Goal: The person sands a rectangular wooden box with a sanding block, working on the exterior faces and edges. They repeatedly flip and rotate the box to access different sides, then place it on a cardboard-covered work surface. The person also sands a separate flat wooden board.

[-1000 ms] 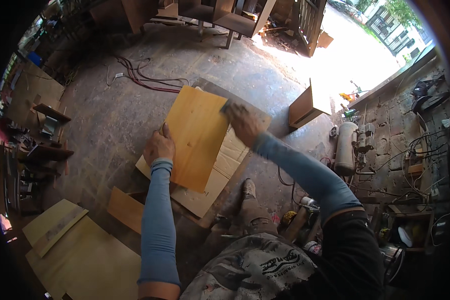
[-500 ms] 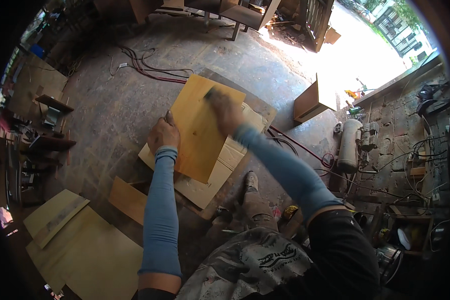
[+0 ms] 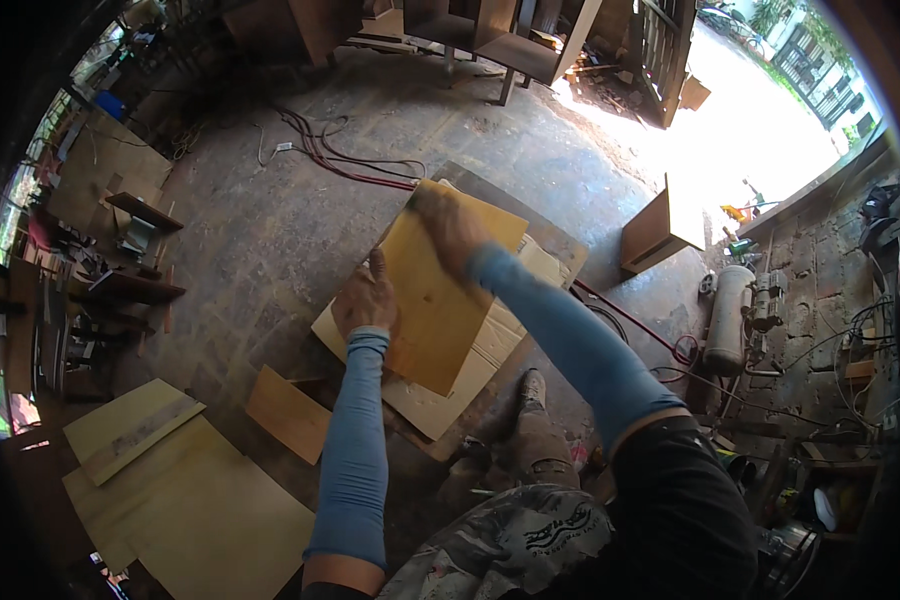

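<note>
A tan plywood panel [image 3: 438, 300] lies tilted on flattened cardboard [image 3: 490, 350] on the concrete floor. My left hand [image 3: 363, 300] presses on the panel's left edge, fingers curled over it. My right hand [image 3: 448, 225] rests flat on the panel's far upper part, blurred; whether it holds something I cannot tell. Both forearms wear light blue sleeves. My shoe [image 3: 530, 390] stands just below the cardboard's right corner.
A small brown board [image 3: 288, 412] lies left of the cardboard. Larger pale plywood sheets [image 3: 180, 500] lie at lower left. Red cables [image 3: 340, 165] run across the floor behind. A wooden box [image 3: 660, 225] and a grey tank [image 3: 725, 320] stand at right; furniture frames at the back.
My right hand has slid from the panel's upper right corner leftward across its top. The left hand stayed on the left edge.
</note>
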Demonstrator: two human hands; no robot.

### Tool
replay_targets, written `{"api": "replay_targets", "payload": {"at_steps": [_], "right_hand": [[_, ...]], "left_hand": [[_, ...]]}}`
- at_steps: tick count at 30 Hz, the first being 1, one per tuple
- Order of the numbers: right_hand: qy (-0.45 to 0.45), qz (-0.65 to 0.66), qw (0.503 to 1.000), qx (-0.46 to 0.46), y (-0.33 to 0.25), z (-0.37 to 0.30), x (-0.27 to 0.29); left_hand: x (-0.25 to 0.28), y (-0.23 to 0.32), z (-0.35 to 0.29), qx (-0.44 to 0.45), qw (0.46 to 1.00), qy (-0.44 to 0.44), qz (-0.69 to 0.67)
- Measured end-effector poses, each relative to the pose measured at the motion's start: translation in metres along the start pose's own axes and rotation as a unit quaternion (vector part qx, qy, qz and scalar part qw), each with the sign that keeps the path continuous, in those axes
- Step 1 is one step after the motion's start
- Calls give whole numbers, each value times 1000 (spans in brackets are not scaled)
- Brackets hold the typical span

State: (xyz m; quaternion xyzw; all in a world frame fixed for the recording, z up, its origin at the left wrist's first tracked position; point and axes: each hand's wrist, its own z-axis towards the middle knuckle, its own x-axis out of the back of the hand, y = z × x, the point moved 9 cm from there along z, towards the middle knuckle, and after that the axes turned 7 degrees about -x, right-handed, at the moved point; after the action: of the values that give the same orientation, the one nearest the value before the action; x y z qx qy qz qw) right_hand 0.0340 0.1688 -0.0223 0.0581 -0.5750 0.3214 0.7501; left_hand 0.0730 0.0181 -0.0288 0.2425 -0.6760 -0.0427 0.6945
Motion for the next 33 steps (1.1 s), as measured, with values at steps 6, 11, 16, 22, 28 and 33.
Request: {"api": "replay_targets", "payload": {"at_steps": [6,11,16,22,28,33], "right_hand": [[-118,21,990,69,-41,8,-3],[40,-4,999,-21,11,20,-11],[59,-1,994,-94,53,33,-5],[44,83,991,-90,72,40,-11],[-26,66,997,17,4,9,5],[39,-11,997,-61,44,41,3]], "left_hand": [[1,-18,-5,20,999,-41,-23],[1,1,-5,15,1000,-2,-19],[-2,10,-4,-5,1000,-10,-4],[-6,-9,0,-1,1000,3,5],[1,-2,-2,8,1000,1,-14],[2,7,-14,-62,998,12,17]]}}
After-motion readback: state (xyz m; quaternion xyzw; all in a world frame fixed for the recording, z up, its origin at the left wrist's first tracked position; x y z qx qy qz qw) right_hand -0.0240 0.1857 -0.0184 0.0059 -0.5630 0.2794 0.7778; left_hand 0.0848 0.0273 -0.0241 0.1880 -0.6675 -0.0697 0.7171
